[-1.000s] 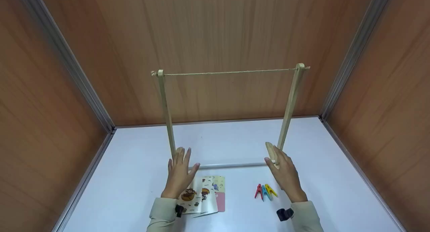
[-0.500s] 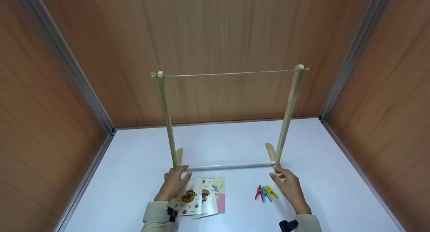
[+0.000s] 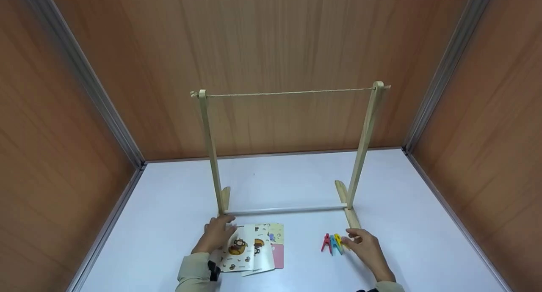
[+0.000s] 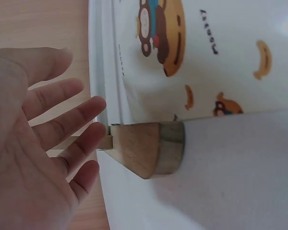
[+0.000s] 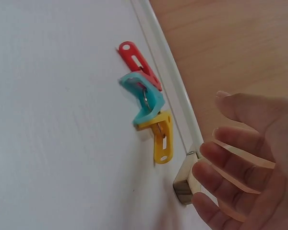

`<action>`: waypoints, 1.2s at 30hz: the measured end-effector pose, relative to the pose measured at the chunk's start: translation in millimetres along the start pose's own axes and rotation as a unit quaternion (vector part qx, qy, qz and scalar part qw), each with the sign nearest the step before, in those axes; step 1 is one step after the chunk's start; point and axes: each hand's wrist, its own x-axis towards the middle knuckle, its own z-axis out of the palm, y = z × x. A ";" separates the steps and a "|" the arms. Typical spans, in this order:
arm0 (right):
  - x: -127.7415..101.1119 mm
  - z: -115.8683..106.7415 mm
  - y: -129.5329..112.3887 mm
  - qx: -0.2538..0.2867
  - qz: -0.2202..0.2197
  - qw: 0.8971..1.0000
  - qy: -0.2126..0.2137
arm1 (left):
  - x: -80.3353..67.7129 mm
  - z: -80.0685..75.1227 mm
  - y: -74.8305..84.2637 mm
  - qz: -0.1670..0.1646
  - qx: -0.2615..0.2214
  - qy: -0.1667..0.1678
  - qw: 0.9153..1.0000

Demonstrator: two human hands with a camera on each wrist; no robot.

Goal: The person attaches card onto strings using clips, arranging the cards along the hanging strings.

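A wooden rack (image 3: 364,135) with a string (image 3: 288,91) stretched between its two posts stands on the white table (image 3: 169,207). My left hand (image 3: 218,235) is open, with its fingers straight (image 4: 62,124), just in front of the rack's left foot (image 4: 149,148) and beside a small stack of picture cards (image 3: 254,252). My right hand (image 3: 364,245) is open too, its fingers spread (image 5: 230,158) close to three clothes pegs: red (image 5: 139,64), teal (image 5: 144,98) and yellow (image 5: 162,139). It holds nothing. The end of the rack's right foot (image 5: 185,179) lies by that hand.
Brown wooden walls (image 3: 275,50) close the table in at the back and on both sides, with metal strips in the corners. A pale crossbar (image 3: 288,209) joins the rack's feet low over the table.
Both hands have let go of the rack's feet and drawn back toward me. The left now lies by the cards, the right by the pegs. The rack stands unmoved.
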 end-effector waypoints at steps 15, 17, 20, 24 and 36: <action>-3.6 9.7 17.5 -0.011 0.024 0.999 -0.023 | 2.1 5.6 -11.0 0.005 0.019 -0.023 1.000; -4.6 10.6 19.1 -0.011 0.018 0.999 -0.025 | 2.0 5.5 -11.3 0.000 0.020 -0.029 0.999; -5.9 11.6 20.8 -0.013 0.011 1.000 -0.027 | 2.9 5.2 -12.1 -0.002 0.031 -0.035 0.999; -5.8 12.7 21.6 -0.018 0.007 1.000 -0.024 | 4.9 3.2 -11.3 -0.006 0.045 -0.045 0.998; -0.3 9.7 21.5 -0.017 0.009 0.999 -0.041 | 5.0 -1.9 -6.6 -0.005 0.061 -0.063 0.996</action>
